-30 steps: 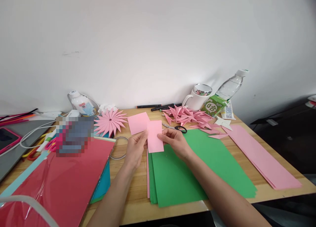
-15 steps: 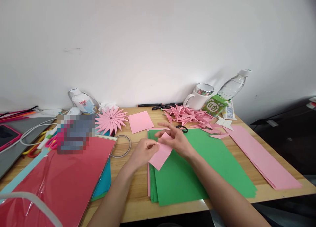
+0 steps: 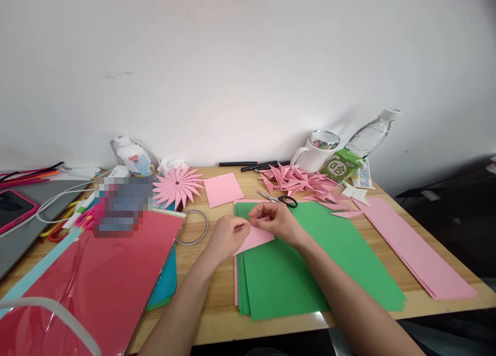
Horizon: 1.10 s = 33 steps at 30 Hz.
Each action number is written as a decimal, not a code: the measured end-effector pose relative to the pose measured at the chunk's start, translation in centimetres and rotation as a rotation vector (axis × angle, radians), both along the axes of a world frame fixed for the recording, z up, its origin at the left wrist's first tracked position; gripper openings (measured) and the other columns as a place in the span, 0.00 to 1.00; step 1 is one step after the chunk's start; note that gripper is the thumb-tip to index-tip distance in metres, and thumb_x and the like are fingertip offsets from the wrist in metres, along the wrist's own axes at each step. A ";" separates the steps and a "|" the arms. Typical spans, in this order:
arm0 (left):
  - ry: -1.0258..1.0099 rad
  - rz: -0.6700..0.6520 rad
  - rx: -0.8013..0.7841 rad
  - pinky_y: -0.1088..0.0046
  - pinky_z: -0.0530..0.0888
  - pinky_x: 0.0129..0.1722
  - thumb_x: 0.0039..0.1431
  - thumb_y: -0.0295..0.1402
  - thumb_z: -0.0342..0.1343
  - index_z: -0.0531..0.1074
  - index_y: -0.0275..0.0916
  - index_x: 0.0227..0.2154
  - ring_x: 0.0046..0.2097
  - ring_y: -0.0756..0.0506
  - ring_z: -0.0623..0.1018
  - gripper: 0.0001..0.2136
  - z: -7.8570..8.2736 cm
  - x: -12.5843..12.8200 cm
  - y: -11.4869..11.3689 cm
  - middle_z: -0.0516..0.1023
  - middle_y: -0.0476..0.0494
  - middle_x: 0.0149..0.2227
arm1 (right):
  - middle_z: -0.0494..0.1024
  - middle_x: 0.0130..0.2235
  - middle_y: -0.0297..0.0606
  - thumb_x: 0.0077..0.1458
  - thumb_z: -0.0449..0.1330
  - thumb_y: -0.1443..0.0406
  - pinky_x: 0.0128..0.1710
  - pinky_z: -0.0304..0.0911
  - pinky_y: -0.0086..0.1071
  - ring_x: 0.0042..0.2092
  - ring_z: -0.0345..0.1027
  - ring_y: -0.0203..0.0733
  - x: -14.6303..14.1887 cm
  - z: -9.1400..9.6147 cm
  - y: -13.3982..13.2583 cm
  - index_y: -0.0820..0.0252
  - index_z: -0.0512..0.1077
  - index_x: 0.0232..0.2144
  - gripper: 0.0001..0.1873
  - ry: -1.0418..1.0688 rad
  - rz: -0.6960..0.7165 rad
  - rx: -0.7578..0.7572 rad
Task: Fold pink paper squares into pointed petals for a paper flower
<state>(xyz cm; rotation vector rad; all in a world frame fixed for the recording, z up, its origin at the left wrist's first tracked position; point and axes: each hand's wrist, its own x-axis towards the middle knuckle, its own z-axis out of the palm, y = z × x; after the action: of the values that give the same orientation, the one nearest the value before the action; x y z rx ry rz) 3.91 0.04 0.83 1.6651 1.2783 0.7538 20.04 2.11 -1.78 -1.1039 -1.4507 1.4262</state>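
A small piece of pink paper [image 3: 256,240] is pinched between my two hands, above the left part of a stack of green paper [image 3: 310,273]. My left hand [image 3: 228,237] grips its upper left edge with thumb and finger. At its top, my right hand [image 3: 276,222] has thumb and fingertips closed on the paper, which partly hides behind the fingers. Scissors with black handles [image 3: 287,200] lie just beyond my right hand. Past the hands, a square of pink paper [image 3: 223,189] rests flat on the wooden table.
A pink paper rosette [image 3: 178,184] and a tape roll [image 3: 194,227] lie at left, near a red paper pack [image 3: 96,278]. Folded pink pieces [image 3: 298,183], a white mug [image 3: 315,152] and a water bottle [image 3: 374,131] are at back right. Pink strips [image 3: 418,252] lie far right.
The pink paper has turned, its lower corner swinging up and right. My right hand's raised fingers have curled down onto it, uncovering the scissors' blades. The view has shifted slightly.
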 end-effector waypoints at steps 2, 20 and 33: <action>0.005 0.016 0.013 0.73 0.45 0.22 0.43 0.30 0.46 0.47 0.40 0.12 0.22 0.53 0.50 0.13 0.0 0.1 -0.1 0.45 0.53 0.17 | 0.74 0.23 0.32 0.38 0.67 0.62 0.26 0.59 0.30 0.25 0.65 0.34 0.0 0.1 0.0 0.61 0.73 0.25 0.10 -0.004 -0.019 0.015; -0.121 0.205 0.041 0.77 0.53 0.22 0.49 0.34 0.47 0.62 0.36 0.13 0.22 0.53 0.59 0.13 -0.3 -0.1 0.2 0.57 0.53 0.16 | 0.74 0.27 0.35 0.41 0.65 0.49 0.28 0.60 0.30 0.28 0.65 0.35 0.8 0.5 0.8 0.61 0.73 0.27 0.21 0.094 -0.156 -0.008; -0.183 0.160 -0.112 0.78 0.60 0.17 0.45 0.32 0.45 0.62 0.38 0.12 0.18 0.50 0.69 0.10 0.0 0.3 0.0 0.64 0.52 0.14 | 0.67 0.21 0.30 0.41 0.66 0.52 0.22 0.48 0.27 0.22 0.55 0.30 1.1 -0.1 1.1 0.63 0.70 0.21 0.19 0.159 -0.255 0.007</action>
<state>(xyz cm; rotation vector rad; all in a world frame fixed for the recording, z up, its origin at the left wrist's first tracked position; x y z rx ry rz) 4.24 0.09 0.83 1.3830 1.3092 0.8924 21.12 3.17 -1.86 -1.1013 -1.1575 1.2952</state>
